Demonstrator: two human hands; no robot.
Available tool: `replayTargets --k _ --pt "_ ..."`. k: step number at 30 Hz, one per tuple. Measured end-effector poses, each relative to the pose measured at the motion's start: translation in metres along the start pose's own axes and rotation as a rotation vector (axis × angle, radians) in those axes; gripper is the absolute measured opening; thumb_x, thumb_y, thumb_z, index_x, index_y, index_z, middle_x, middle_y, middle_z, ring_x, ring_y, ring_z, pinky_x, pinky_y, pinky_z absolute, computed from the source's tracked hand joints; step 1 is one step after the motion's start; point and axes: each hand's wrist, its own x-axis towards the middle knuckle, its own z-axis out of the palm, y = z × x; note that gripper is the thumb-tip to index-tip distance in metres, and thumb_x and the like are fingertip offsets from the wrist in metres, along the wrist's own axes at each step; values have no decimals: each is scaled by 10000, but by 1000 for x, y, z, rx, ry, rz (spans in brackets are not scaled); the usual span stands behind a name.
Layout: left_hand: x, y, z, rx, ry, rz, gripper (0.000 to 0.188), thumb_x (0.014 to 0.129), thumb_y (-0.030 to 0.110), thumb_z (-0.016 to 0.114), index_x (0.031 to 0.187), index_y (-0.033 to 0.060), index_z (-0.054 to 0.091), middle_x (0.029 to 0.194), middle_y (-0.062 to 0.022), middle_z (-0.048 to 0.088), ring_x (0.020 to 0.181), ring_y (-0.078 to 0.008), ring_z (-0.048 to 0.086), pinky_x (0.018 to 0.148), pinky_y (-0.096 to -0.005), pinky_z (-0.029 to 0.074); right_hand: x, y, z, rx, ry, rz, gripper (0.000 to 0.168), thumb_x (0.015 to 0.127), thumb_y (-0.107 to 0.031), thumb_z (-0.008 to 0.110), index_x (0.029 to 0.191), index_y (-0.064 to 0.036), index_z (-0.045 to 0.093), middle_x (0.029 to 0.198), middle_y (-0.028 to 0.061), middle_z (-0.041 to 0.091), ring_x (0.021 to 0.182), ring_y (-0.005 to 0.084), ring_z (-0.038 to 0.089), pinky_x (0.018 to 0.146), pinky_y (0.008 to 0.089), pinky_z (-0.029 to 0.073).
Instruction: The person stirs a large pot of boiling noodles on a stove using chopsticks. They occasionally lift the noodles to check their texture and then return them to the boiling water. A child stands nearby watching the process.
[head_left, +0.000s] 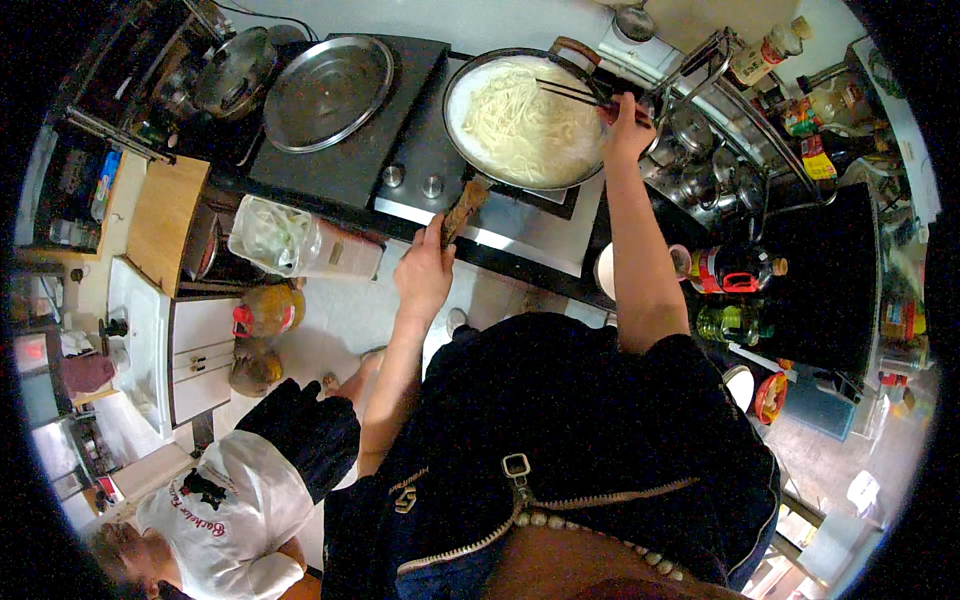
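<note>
A wok (452, 139) full of pale noodles (517, 124) in whitish, foamy liquid sits on the gas stove (517, 225). My left hand (426, 266) is closed around the wok's long wooden handle (466, 210), which points toward me. With my right hand (628, 135) I hold dark chopsticks (574, 92) over the right side of the wok, their tips spread apart above the noodles. A second, short wooden handle (576, 51) stands on the wok's far side.
Left of the wok, a round metal lid (330, 94) lies on a dark surface. Pots and lids (694, 142) crowd a rack at right, near bottles (739, 270). A plastic-lined bin (274, 236) stands below the counter. Another person in a white shirt (225, 495) is at lower left.
</note>
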Motion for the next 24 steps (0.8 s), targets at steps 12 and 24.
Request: replayTargets --k 12,24 --pt "1 -5 5 -26 39 44 515 868 186 620 1347 126 439 1019 -155 623 814 -384 644 660 -490 519 -24 10 -5 -964 -546 -451 227 838 -219 734 842 7 709 789 123 673 615 203 647 582 306 502" --pt "2 -11 13 1 62 56 509 880 212 617 1352 135 444 1039 -146 629 823 -380 647 671 -484 523 -81 -36 -3 -871 -837 -337 169 820 -168 737 800 -4 703 733 134 600 625 274 592 598 345 479"
